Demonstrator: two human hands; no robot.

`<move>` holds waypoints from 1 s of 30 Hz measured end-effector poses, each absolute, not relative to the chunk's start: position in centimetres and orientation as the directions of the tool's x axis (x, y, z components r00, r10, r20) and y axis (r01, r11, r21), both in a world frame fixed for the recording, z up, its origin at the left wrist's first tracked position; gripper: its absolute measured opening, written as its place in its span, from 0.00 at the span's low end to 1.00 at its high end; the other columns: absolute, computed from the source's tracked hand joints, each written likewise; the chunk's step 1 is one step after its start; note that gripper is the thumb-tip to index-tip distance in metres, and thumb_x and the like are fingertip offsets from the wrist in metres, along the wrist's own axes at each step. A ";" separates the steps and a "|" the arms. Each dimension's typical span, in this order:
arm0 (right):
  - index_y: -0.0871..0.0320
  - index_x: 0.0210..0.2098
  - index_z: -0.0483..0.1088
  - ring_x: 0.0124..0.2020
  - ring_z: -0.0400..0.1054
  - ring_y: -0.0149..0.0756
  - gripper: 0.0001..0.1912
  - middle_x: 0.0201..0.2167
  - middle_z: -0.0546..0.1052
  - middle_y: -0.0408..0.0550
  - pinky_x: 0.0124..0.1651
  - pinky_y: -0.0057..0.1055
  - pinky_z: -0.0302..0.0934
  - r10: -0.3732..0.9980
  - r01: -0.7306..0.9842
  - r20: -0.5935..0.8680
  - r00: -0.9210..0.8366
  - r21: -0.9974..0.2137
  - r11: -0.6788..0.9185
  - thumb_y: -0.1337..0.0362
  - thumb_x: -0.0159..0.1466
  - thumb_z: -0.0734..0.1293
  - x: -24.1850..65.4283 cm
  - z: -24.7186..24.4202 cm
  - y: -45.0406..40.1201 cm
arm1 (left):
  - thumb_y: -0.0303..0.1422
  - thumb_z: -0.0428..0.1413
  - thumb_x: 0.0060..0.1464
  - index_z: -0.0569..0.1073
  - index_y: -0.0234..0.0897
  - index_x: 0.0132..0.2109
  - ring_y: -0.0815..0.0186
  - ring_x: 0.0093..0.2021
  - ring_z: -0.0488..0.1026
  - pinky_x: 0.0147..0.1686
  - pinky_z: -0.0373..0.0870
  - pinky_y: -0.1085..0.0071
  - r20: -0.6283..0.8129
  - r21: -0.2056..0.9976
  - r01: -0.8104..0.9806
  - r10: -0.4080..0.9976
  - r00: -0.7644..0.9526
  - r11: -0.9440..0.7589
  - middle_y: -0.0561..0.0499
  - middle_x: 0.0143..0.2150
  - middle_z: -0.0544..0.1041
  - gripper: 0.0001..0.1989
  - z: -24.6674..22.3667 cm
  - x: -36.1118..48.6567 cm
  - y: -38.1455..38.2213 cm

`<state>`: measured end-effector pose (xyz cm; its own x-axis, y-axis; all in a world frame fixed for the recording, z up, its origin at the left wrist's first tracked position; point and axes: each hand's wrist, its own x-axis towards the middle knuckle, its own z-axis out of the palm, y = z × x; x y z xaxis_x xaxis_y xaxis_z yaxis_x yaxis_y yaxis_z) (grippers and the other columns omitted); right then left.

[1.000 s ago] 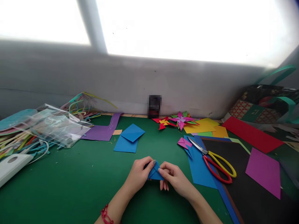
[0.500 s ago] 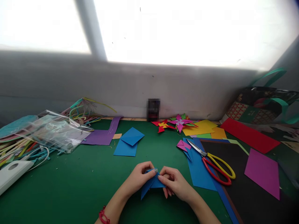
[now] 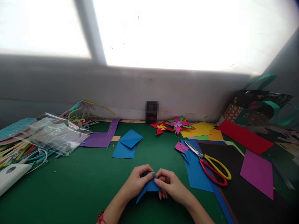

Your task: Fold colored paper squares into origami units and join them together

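Between both hands, just above the green tabletop, is a folded piece of blue paper [image 3: 149, 186] with a long point hanging down to the left. My left hand [image 3: 139, 182] pinches its upper left part, thumb on top. My right hand [image 3: 171, 184] grips the upper right side between thumb and curled fingers. Part of the paper is hidden behind the fingers. Farther off lie two flat blue sheets [image 3: 131, 138], one overlapping the other. To the right, scissors [image 3: 203, 158] with a red and a yellow handle rest on blue paper beside a small pink folded piece [image 3: 181, 147].
Folded paper stars [image 3: 177, 124] and yellow sheets [image 3: 197, 129] lie at the back. A red sheet [image 3: 245, 137], a purple sheet [image 3: 258, 174] and a patterned bag [image 3: 249, 107] occupy the right. Clear plastic bags [image 3: 67, 135], colourful strips and a white device [image 3: 14, 177] fill the left.
The view has shifted slightly. Both hands still hold the blue paper; the right hand sits a little closer to the left, and less of the paper's right side shows.
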<state>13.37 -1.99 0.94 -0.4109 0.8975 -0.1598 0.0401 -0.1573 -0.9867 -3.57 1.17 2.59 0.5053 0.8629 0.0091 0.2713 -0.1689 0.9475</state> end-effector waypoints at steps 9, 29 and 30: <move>0.59 0.28 0.62 0.14 0.54 0.24 0.15 0.13 0.60 0.35 0.20 0.22 0.48 0.931 0.100 -0.094 -0.353 -0.993 -0.062 0.52 0.60 0.59 13.1 1.5 -2.2 | 0.39 0.49 0.51 0.69 0.34 0.28 0.68 0.29 0.62 0.29 0.57 0.75 -0.024 0.963 0.246 0.881 0.472 -0.106 0.53 0.25 0.66 0.13 2.0 -3.3 1.7; 0.58 0.31 0.62 0.13 0.52 0.23 0.13 0.11 0.59 0.34 0.20 0.23 0.49 0.942 0.090 -0.089 -0.325 -0.994 -0.063 0.54 0.59 0.61 13.2 1.2 -1.8 | 0.43 0.50 0.49 0.67 0.35 0.30 0.71 0.23 0.63 0.18 0.63 0.77 -0.148 0.985 0.144 0.878 0.454 0.092 0.55 0.25 0.63 0.15 1.9 -3.0 1.8; 0.58 0.31 0.62 0.13 0.53 0.24 0.13 0.11 0.59 0.34 0.20 0.23 0.49 0.945 0.088 -0.086 -0.316 -0.994 -0.061 0.53 0.59 0.60 13.2 1.1 -1.8 | 0.44 0.50 0.49 0.67 0.35 0.31 0.71 0.23 0.63 0.17 0.63 0.77 -0.155 0.986 0.132 0.877 0.455 0.105 0.55 0.25 0.63 0.15 1.9 -2.9 1.8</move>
<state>13.19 -1.83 1.13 -0.3160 0.9448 -0.0862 0.0884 -0.0611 -0.9942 -2.94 1.80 1.85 0.4546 0.8771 -0.1549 0.1324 0.1054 0.9856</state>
